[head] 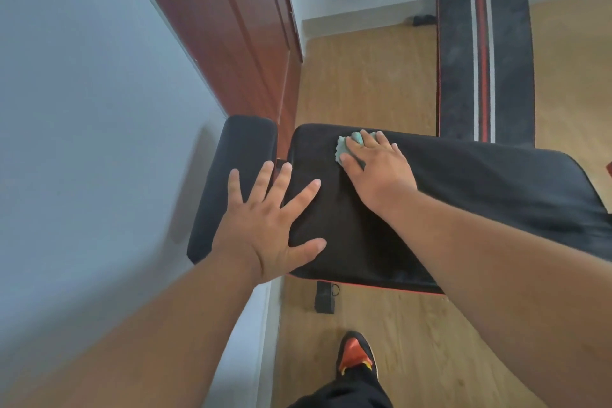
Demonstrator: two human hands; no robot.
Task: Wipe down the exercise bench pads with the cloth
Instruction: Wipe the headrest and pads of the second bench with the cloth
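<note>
Cloth (349, 146) is mostly hidden under the right hand (376, 169); only a pale green bunched edge shows past the fingertips, at the far left corner of the main bench pad (463, 195). Right hand lies palm-down w/ fingers fairly straight, pressing the cloth onto the pad, not curled round it. Left hand (268, 222) is spread flat, fingers apart, holding nothing, laid across the gap btwn main pad and the smaller end pad (236, 175) by the wall (82, 142). Bench frame is hidden under the pads; main pad's right end is cut off by the frame edge. A small black block w/ a loop (325, 296) sits on the wood floor (364, 83) below the pad, can't tell what it is. Second striped bench (483, 50) beyond is cut off at top. One orange-black shoe (356, 353) shows, trouser leg cut off at bottom. No readable writing or brand anywhere
</note>
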